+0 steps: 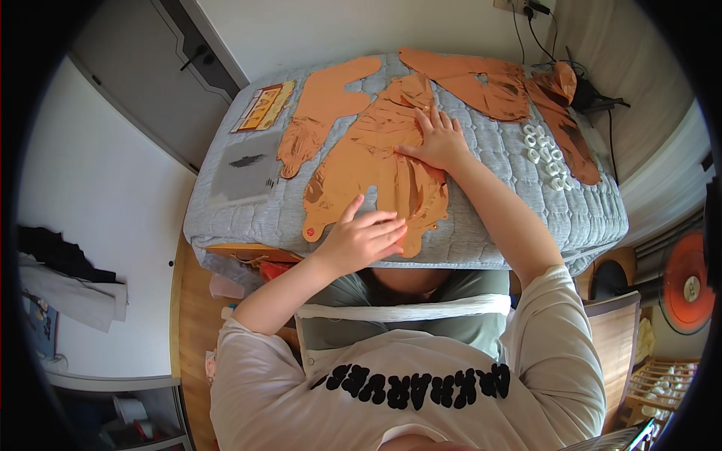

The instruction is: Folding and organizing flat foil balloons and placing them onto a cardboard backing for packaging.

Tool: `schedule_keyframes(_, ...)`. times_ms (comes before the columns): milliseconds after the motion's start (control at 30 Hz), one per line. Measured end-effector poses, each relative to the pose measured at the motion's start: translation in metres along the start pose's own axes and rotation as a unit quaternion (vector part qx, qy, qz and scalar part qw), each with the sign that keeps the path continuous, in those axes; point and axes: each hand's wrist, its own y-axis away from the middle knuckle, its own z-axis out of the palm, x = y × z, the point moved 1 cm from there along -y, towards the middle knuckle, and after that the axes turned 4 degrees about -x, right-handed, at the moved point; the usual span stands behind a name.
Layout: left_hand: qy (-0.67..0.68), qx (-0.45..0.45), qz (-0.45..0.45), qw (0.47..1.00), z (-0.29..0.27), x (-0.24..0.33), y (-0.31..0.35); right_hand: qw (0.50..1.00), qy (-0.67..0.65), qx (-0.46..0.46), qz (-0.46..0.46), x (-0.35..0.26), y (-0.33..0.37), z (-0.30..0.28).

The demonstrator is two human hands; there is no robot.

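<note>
Sits at a bed [256, 225] with a grey quilted cover, facing a large orange foil shape [376, 143] spread flat across the middle, crinkled at the top and smoother toward the lower left. Rests the right hand [444, 143] palm down on the upper right of this foil, fingers splayed and loose of any grip, with the thumb laid inward over the film and the outer fingertips at or past the right border. Holds the left hand [361, 240] over the bottom portion, digits extended and parted, one raised toward a notch in the foil, the rest pointing right at a folded part; grips nothing visibly, though impossible to tell touching from hovering there. Has a second foil piece [323, 98] to the left of the middle one, a third foil piece [481, 90] beyond the right hand, and a narrower foil strip [564, 131] farther right. Faces also, at left, a colourful card [263, 107] above a translucent packet [244, 173] with a dark patch, and, at right, a cluster of white rings [543, 143] just beside the narrower strip.
</note>
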Motion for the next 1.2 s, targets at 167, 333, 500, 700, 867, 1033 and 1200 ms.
schedule_keyframes(167,0.120,0.089,-0.115,0.982,-0.016,0.004,0.030,1.000,-0.010,0.009,-0.002,0.000,0.000,0.001)
schedule_keyframes(333,-0.060,0.124,-0.503,0.854,-0.030,-0.019,0.068,1.000,-0.013,0.014,-0.007,0.001,0.000,0.002)
schedule_keyframes(500,-0.031,0.087,-0.527,0.845,-0.025,-0.023,0.063,1.000,-0.011,0.014,-0.006,0.002,0.000,0.004)
schedule_keyframes(700,0.178,0.123,-0.537,0.815,-0.008,-0.044,0.063,1.000,-0.005,0.013,-0.004,0.000,-0.001,0.005)
schedule_keyframes(867,0.442,0.337,-0.429,0.712,-0.016,-0.037,0.017,1.000,-0.014,0.004,-0.003,0.001,0.002,-0.001)
schedule_keyframes(1033,0.381,0.255,-0.270,0.847,-0.033,-0.028,-0.036,0.999,-0.016,-0.032,-0.002,0.000,0.002,-0.005)
schedule_keyframes(1200,0.452,0.013,-0.181,0.874,-0.027,-0.017,-0.075,0.999,0.026,-0.028,-0.012,0.011,-0.012,0.017)
